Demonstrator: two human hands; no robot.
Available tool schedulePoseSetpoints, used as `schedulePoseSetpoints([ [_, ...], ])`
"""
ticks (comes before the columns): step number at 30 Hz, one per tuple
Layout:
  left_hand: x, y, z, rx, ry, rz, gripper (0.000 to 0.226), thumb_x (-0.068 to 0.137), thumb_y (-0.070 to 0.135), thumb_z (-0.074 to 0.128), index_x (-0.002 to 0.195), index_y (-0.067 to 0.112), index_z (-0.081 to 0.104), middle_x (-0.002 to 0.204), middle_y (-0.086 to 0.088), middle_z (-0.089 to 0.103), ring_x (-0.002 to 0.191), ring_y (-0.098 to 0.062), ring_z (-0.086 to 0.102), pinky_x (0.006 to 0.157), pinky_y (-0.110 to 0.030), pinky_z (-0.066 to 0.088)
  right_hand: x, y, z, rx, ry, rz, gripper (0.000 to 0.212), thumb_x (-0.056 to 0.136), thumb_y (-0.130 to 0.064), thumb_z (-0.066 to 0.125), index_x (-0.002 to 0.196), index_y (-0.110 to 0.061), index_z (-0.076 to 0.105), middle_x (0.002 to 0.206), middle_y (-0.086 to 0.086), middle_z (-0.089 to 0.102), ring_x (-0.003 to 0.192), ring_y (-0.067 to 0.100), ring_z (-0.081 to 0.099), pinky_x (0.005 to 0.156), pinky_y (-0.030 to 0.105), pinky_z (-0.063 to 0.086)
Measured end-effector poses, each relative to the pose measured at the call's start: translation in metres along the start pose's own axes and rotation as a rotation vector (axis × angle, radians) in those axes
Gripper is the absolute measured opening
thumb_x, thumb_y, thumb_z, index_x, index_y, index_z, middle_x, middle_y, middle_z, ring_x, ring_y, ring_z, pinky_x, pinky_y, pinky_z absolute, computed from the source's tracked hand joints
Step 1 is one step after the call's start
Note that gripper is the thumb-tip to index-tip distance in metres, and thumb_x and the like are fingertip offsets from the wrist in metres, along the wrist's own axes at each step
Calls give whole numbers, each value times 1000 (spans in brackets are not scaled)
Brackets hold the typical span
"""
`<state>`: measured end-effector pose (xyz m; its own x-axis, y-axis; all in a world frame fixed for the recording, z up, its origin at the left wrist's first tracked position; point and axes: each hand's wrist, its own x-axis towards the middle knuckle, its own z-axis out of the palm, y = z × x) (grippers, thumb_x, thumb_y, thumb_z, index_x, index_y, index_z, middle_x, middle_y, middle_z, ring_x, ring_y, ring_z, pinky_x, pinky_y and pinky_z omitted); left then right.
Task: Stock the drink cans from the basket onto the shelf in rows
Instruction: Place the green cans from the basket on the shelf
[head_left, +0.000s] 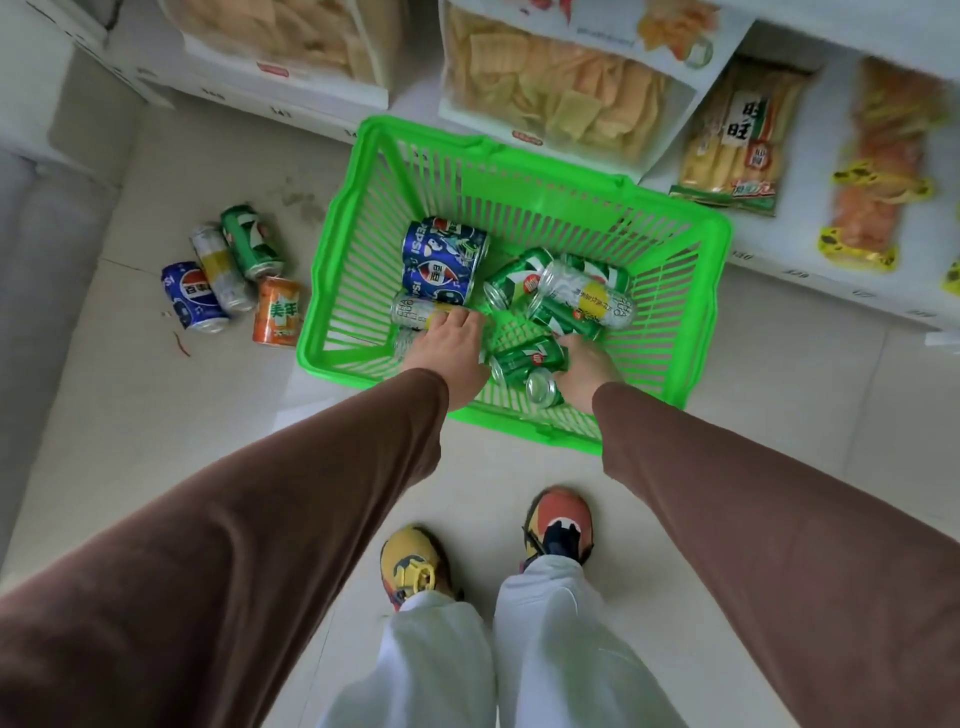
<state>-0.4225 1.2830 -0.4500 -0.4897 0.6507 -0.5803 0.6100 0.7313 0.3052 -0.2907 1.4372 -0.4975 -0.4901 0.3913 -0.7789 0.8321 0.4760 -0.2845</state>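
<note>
The green slotted plastic basket (670, 291) is open at the top, so a hand can pass straight down, though its raised walls block any sideways way in. Its far right part is bare mesh, while loose green, silver and blue drink cans (524, 306) crowd the near and left part. Four toppled cans (228, 275) litter the pale tiled floor (130, 405) left of it.
</note>
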Motion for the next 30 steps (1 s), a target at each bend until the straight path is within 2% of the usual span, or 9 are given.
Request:
schedulePoseSetpoints([
  [5,33,-5,28,31,-44,38,58,90,30,57,141,15,34,141,-9,38,133,-28,31,107,-45,36,33,-16,16,-347,5,-202,72,92,-34,68,154,-19,34,151,8,42,140,31,35,113,48,37],
  [7,42,-8,34,35,-53,50,57,90,30,57,140,14,35,140,-9,38,133,-29,31,107,-45,36,43,-22,23,-457,-10,-248,73,89,-31,69,153,-20,36,149,7,43,138,30,35,112,47,36],
  [9,50,-12,40,35,-57,55,56,91,29,58,140,14,36,140,-9,39,132,-29,32,107,-45,37,54,-23,32,-571,-30,-261,70,83,-17,67,148,-17,40,144,8,45,134,30,37,108,43,36],
  [11,56,-18,44,32,-59,59,56,91,30,59,140,15,36,139,-9,40,131,-29,33,107,-46,37,63,-25,41,-662,-18,-268,66,79,-11,64,142,-16,45,139,9,47,130,31,40,108,42,35],
  [19,66,-31,50,29,-58,50,56,92,28,57,142,15,34,146,-12,37,138,-31,29,111,-48,34,85,-38,59,-850,60,-217,44,92,-22,56,135,-18,50,132,4,55,128,25,40,100,40,37],
  [21,65,-32,48,21,-61,56,56,92,27,57,141,14,34,146,-12,36,138,-31,29,111,-47,34,84,-35,57,-836,113,-269,41,90,-24,61,131,-18,55,126,4,58,125,25,42,100,39,37],
  [24,61,-31,38,11,-44,67,56,91,26,58,140,14,35,140,-10,40,132,-30,34,107,-45,38,76,-33,41,-718,183,-376,57,81,-43,72,130,-18,57,123,6,57,122,26,43,98,41,38],
  [27,48,-26,18,-1,-18,49,60,90,25,59,143,14,34,142,-10,39,133,-30,33,107,-45,38,60,-38,16,-551,174,-339,70,76,-57,70,134,-21,54,122,9,54,122,31,46,99,44,41],
  [30,23,-14,-15,-3,8,38,62,89,25,60,144,14,33,140,-10,40,131,-30,35,107,-45,37,24,-52,-20,-427,109,-265,80,76,-63,68,143,-26,45,136,10,47,124,33,52,95,43,48],
])
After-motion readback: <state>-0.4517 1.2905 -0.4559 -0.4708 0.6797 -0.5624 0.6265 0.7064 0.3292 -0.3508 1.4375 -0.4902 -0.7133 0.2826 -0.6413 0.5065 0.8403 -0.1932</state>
